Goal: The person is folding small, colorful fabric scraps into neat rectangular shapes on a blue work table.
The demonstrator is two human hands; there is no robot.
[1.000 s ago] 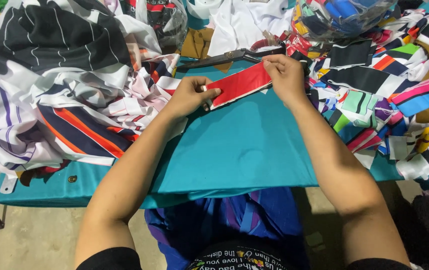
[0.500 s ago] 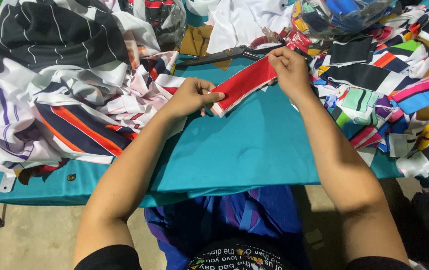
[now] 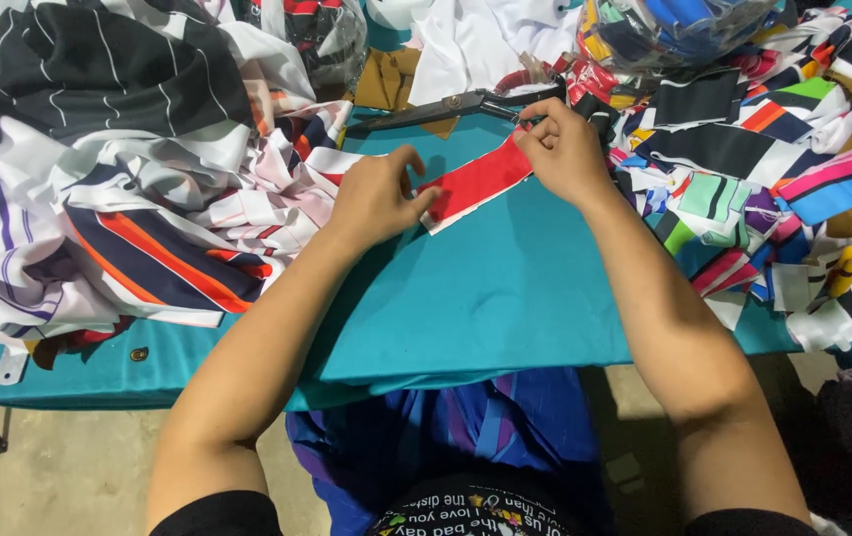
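Both bare forearms are extended from the lower edge of the frame toward its upper middle, the left from the lower left and the right from the lower right, converging slightly. The left hand (image 3: 374,195) is held palm down just left of centre, its fingers curled and the thumb pointed rightward. The right hand (image 3: 567,149) is set higher, right of centre, knuckles raised and fingertips pinched together toward the left.

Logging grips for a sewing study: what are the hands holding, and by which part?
Both hold one red fabric strip: the left hand pinches its lower end, the right hand its upper end.
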